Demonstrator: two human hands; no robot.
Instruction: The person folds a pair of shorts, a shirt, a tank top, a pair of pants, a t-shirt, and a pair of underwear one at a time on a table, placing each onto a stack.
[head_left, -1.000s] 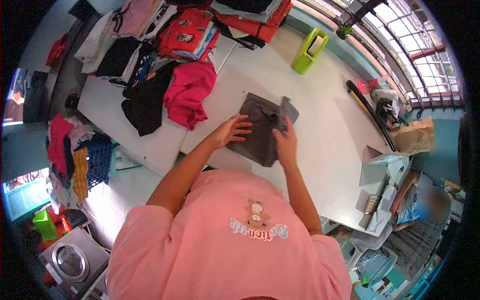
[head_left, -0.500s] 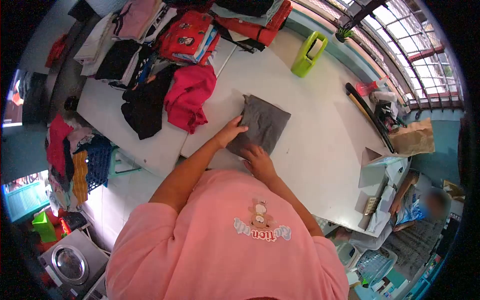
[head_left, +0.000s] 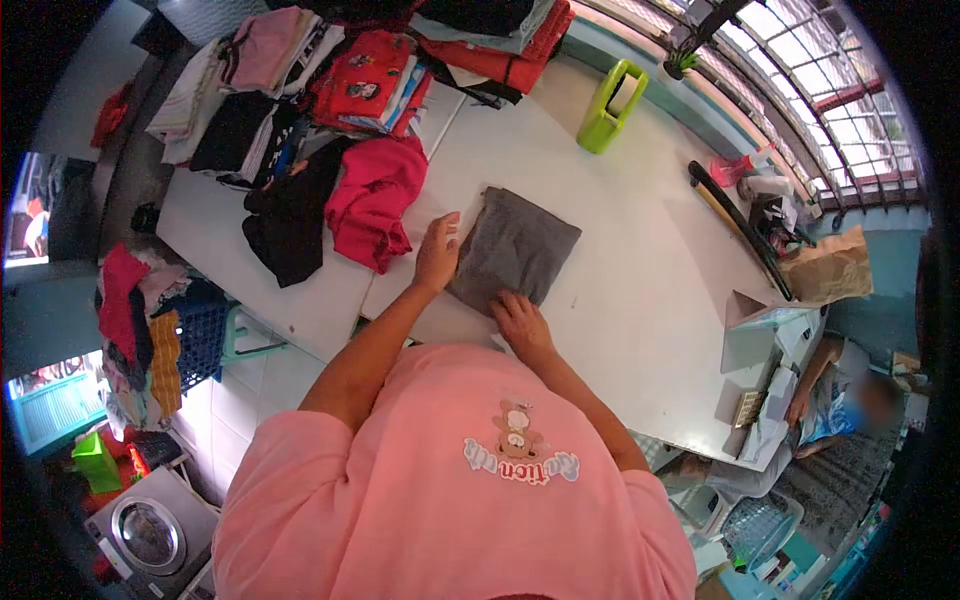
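A dark grey garment [head_left: 522, 245], folded into a flat square, lies on the white table [head_left: 640, 280] in front of me. Beside its left edge is my left hand [head_left: 437, 255], fingers extended and holding nothing. My right hand [head_left: 520, 322] rests with its fingers spread on the cloth's near edge. To the left lie a crumpled pink-red garment [head_left: 375, 200] and a crumpled black garment [head_left: 288, 235].
Stacks of folded clothes, including a red pile [head_left: 365, 85], fill the table's far left. A green tape dispenser [head_left: 610, 108] stands toward the window. At the right are a paper bag [head_left: 830, 265] and a seated person [head_left: 825, 400]. A laundry-filled basket [head_left: 203, 335] is at left.
My left hand has come off the grey garment and moved slightly left. The cloth now looks flatter and smoother. My right hand stays near its lower edge.
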